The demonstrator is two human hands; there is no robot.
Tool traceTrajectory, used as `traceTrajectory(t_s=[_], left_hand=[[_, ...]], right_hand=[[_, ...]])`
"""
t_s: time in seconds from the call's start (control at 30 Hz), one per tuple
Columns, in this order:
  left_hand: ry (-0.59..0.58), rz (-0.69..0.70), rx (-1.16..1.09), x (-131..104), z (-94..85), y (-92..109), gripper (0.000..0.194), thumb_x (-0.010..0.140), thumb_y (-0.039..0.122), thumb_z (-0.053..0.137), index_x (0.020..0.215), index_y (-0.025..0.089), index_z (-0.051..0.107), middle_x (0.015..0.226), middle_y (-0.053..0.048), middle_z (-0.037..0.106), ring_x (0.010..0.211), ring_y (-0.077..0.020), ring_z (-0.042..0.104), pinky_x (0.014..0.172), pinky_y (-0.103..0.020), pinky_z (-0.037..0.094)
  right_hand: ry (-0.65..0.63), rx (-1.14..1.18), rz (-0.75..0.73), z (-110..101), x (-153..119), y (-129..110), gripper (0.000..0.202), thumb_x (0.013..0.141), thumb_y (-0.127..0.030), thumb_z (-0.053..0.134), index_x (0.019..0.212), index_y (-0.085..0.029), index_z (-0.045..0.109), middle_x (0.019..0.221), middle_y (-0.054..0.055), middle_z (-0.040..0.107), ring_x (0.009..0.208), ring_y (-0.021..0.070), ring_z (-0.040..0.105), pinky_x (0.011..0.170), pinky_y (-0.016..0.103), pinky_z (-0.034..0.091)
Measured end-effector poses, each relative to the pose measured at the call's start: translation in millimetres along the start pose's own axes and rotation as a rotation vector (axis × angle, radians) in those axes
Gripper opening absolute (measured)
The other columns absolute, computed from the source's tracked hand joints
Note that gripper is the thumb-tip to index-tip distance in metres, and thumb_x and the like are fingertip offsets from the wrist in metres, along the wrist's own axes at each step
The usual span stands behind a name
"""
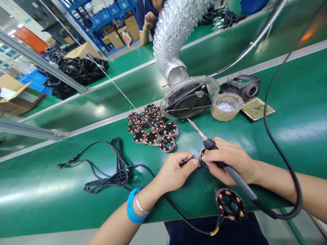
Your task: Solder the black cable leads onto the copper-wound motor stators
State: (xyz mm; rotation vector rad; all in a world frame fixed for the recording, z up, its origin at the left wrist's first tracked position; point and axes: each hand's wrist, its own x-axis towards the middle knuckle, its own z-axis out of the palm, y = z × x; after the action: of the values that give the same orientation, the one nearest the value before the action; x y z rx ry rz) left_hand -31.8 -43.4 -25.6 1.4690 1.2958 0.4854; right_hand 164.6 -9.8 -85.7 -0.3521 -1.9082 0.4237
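Note:
My left hand (178, 170) pinches the end of a black cable, its thin wire ends touching a copper-wound stator (202, 158). That stator is mostly hidden behind the fingers of my right hand (227, 161). A soldering iron (236, 177) is held in my right hand, its metal tip pointing up and left toward the fan grille. Nearer the bench's front edge, another copper-wound stator (230, 205) has coloured leads at its lower left. Several more stators (152, 137) stand grouped beyond my left hand, thin wires sticking out.
A black fan (190, 103) under a silver duct (173, 34) stands behind the hands. Right of it are a round tub (227, 107), an iron stand (251, 89) and a sponge tray (257, 109). A coiled black cord (120, 175) lies left. A person (149, 20) sits across.

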Motion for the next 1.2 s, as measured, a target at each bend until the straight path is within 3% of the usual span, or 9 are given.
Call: traceTrajectory(t_s=[0.13, 0.3, 0.53, 0.7, 0.9, 1.0, 1.2], left_hand=[[0.024, -0.02, -0.14, 1, 0.1, 2, 0.037, 0.08, 0.048, 0.069, 0.078, 0.013, 0.061, 0.066, 0.002, 0.054, 0.059, -0.0075, 0.042, 0.057, -0.02, 0.035], [0.159, -0.126, -0.274, 2, -0.9, 3, 0.047, 0.066, 0.056, 0.079, 0.075, 0.014, 0.059, 0.056, 0.005, 0.051, 0.043, -0.0031, 0.03, 0.043, -0.019, 0.02], [0.254, -0.184, -0.372, 4, 7.6, 10, 0.045, 0.053, 0.049, 0.088, 0.072, 0.012, 0.071, 0.064, -0.002, 0.065, 0.057, -0.0088, 0.051, 0.056, -0.021, 0.041], [0.256, -0.131, -0.341, 3, 7.6, 11, 0.041, 0.058, 0.048, 0.085, 0.073, 0.012, 0.073, 0.064, -0.002, 0.066, 0.058, -0.0092, 0.053, 0.057, -0.02, 0.043], [0.172, -0.146, -0.24, 1, -1.7, 4, 0.039, 0.068, 0.05, 0.074, 0.074, 0.013, 0.065, 0.053, 0.003, 0.055, 0.036, -0.0038, 0.034, 0.038, -0.019, 0.021], [0.183, -0.085, -0.184, 0, -0.1, 3, 0.033, 0.069, 0.043, 0.074, 0.075, 0.012, 0.065, 0.056, 0.003, 0.055, 0.045, -0.0055, 0.041, 0.044, -0.019, 0.029], [0.223, 0.095, 0.06, -4, 3.1, 2, 0.02, 0.084, 0.03, 0.063, 0.081, 0.012, 0.071, 0.067, -0.001, 0.062, 0.06, -0.0101, 0.051, 0.056, -0.021, 0.038]], right_hand=[[0.002, 0.002, -0.004, 0, 1, 0, 0.032, 0.083, -0.001, 0.054, 0.111, -0.019, 0.054, 0.077, 0.003, 0.061, 0.063, 0.0141, 0.047, 0.061, 0.03, 0.038], [0.004, 0.009, 0.008, 0, 0, 0, 0.032, 0.082, -0.001, 0.054, 0.108, -0.018, 0.055, 0.076, 0.003, 0.06, 0.062, 0.0143, 0.047, 0.061, 0.03, 0.038], [0.008, 0.015, -0.004, 1, -1, 0, 0.035, 0.079, 0.002, 0.059, 0.11, -0.015, 0.056, 0.074, 0.004, 0.059, 0.063, 0.0143, 0.044, 0.061, 0.031, 0.037], [0.017, 0.018, -0.006, 2, -2, 1, 0.035, 0.08, 0.002, 0.059, 0.111, -0.015, 0.056, 0.075, 0.003, 0.059, 0.063, 0.0142, 0.045, 0.06, 0.031, 0.038], [0.061, 0.051, 0.038, -2, -3, -2, 0.044, 0.079, -0.003, 0.06, 0.119, -0.019, 0.052, 0.092, 0.006, 0.066, 0.074, 0.0181, 0.058, 0.068, 0.034, 0.049], [0.037, 0.002, 0.11, -5, 2, -6, 0.045, 0.082, -0.011, 0.062, 0.124, -0.021, 0.051, 0.097, 0.008, 0.065, 0.084, 0.0211, 0.059, 0.074, 0.037, 0.053], [-0.021, -0.039, 0.119, 0, 13, -8, 0.031, 0.087, -0.009, 0.058, 0.116, -0.018, 0.055, 0.081, 0.002, 0.061, 0.074, 0.0156, 0.052, 0.069, 0.029, 0.049]])
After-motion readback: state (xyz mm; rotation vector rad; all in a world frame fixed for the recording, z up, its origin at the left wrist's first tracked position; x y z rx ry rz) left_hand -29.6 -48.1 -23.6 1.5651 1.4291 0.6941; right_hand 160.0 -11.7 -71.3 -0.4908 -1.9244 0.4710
